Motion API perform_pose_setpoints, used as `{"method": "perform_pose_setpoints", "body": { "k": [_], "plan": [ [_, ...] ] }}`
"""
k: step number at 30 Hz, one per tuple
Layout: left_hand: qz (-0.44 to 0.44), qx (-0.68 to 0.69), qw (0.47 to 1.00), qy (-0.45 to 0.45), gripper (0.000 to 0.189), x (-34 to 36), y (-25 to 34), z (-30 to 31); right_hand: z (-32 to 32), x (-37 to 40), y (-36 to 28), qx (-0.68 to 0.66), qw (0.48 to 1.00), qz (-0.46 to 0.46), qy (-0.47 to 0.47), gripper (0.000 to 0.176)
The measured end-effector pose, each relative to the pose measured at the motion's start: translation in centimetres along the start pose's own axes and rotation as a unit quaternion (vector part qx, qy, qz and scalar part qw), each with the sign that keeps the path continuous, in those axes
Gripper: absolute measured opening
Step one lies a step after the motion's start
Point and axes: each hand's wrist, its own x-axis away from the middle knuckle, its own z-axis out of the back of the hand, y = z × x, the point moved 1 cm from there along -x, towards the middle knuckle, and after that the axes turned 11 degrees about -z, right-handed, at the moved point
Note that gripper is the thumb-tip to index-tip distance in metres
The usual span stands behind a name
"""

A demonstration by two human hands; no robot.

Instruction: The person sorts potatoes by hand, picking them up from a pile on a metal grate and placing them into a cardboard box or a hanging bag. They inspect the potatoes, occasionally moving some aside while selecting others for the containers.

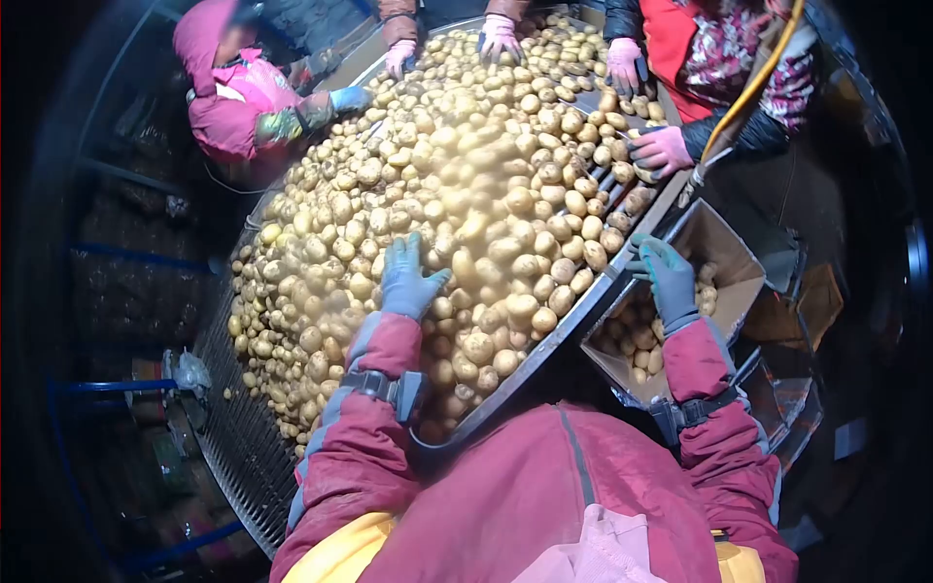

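Potatoes (437, 165) lie in a broad mound across the middle: rounded ovals, smooth, pale yellow, many smeared with brown earth. They cover most of the worktop (238, 468), whose dark metal slats show toward 8 o'clock. Just left of centre, at 9 o'clock, the left hand (408, 285), in a matte blue-grey glove, lies over the mound, its grip apart. At 3 o'clock the right hand (671, 282), gloved in knit-like blue-green, bends near the straight metal edge (557, 337); I cannot tell whether its grip is clamped on anything. Below it, a cardboard box (731, 260) contains more potatoes. Co-workers' pink gloves (499, 37) reach in at 12 and 2 o'clock.
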Motion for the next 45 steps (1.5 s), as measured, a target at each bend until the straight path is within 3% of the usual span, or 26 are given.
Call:
{"method": "perform_pose_setpoints", "body": {
  "k": [2, 3, 5, 7, 10, 11, 12, 13, 16, 20, 23, 25, 27, 28, 29, 30, 31, 36, 40, 43, 44, 45],
  "plan": [
    [-0.017, 0.034, 0.999, 0.030, 0.100, -0.8, -1.3, -2.7, -2.4, -2.2, 0.4, 0.015, 0.999, 0.022, 0.022, 0.029],
    [-0.014, -0.018, 1.000, 0.016, 0.105, -1.7, -1.4, -4.3, -3.5, -3.7, 1.2, 0.047, 0.994, 0.100, 0.021, 0.032],
    [-0.012, 0.025, 0.994, -0.106, 0.107, -5.1, 1.3, -3.2, -5.3, -4.9, 0.7, 0.197, 0.970, 0.125, 0.062, 0.035],
    [0.007, 0.001, 0.997, -0.076, 0.102, -7.1, 4.8, -3.2, -6.6, -6.0, 0.6, 0.329, 0.909, 0.230, 0.109, 0.036],
    [-0.037, -0.028, 0.998, -0.037, 0.096, -9.3, 6.0, -4.1, -7.7, -7.7, 1.6, 0.428, 0.848, 0.277, 0.147, 0.036],
    [-0.063, -0.037, 0.997, -0.028, 0.094, -9.4, 6.3, -4.4, -8.1, -8.0, 1.7, 0.503, 0.785, 0.319, 0.169, 0.037],
    [-0.096, -0.016, 0.995, 0.009, 0.081, -9.4, 6.3, -4.6, -8.0, -7.9, 2.1, 0.547, 0.774, 0.280, 0.153, 0.040],
    [-0.093, -0.012, 0.996, 0.010, 0.080, -9.9, 6.1, -4.9, -8.5, -7.3, 1.5, 0.587, 0.761, 0.239, 0.136, 0.043],
    [-0.094, 0.001, 0.995, 0.016, 0.076, -10.8, 5.7, -5.0, -8.7, -7.3, 1.5, 0.591, 0.767, 0.209, 0.140, 0.042],
    [-0.113, 0.044, 0.991, 0.063, 0.063, -13.5, 4.9, -4.4, -8.9, -7.7, 2.0, 0.571, 0.729, 0.321, 0.197, 0.029],
    [-0.166, 0.128, 0.961, 0.180, 0.050, -17.0, 1.1, -5.6, -9.5, -7.2, 0.8, 0.621, 0.750, 0.172, 0.146, 0.039],
    [-0.096, 0.179, 0.964, 0.171, 0.047, -20.0, -0.7, -5.2, -8.8, -8.1, 2.6, 0.587, 0.770, 0.194, 0.155, 0.038],
    [-0.086, 0.118, 0.978, 0.150, 0.046, -23.1, -3.3, -5.6, -9.2, -8.7, 2.0, 0.631, 0.761, 0.093, 0.114, 0.037],
    [-0.080, 0.113, 0.981, 0.134, 0.048, -24.9, -4.2, -6.2, -9.2, -8.3, 1.3, 0.621, 0.764, 0.117, 0.130, 0.037],
    [-0.041, 0.130, 0.990, 0.043, 0.052, -26.6, -4.0, -4.9, -9.3, -7.8, 0.8, 0.608, 0.768, 0.143, 0.139, 0.036],
    [-0.092, 0.128, 0.982, 0.101, 0.054, -28.6, -7.3, -8.6, -9.4, -7.5, 0.4, 0.582, 0.767, 0.214, 0.166, 0.031],
    [-0.108, 0.114, 0.984, 0.085, 0.059, -30.0, -8.4, -10.2, -9.4, -7.4, 0.1, 0.551, 0.763, 0.285, 0.183, 0.025],
    [0.006, 0.044, 0.999, 0.002, 0.074, -31.3, -3.8, -9.1, -9.0, -7.5, 0.1, 0.568, 0.764, 0.259, 0.164, 0.027],
    [-0.018, 0.047, 0.998, 0.048, 0.075, -31.1, -4.5, -9.5, -9.3, -7.3, -0.2, 0.577, 0.755, 0.256, 0.177, 0.028],
    [-0.040, 0.145, 0.987, 0.052, 0.071, -30.4, -5.6, -9.3, -9.1, -7.6, 0.0, 0.580, 0.762, 0.237, 0.164, 0.030],
    [-0.024, 0.268, 0.962, 0.051, 0.068, -30.0, -5.9, -9.1, -9.1, -7.7, 0.4, 0.587, 0.751, 0.245, 0.180, 0.032],
    [0.061, 0.464, 0.884, 0.014, 0.068, -28.9, -4.5, -7.8, -9.4, -7.8, 0.0, 0.590, 0.752, 0.228, 0.186, 0.025]
  ]
}}
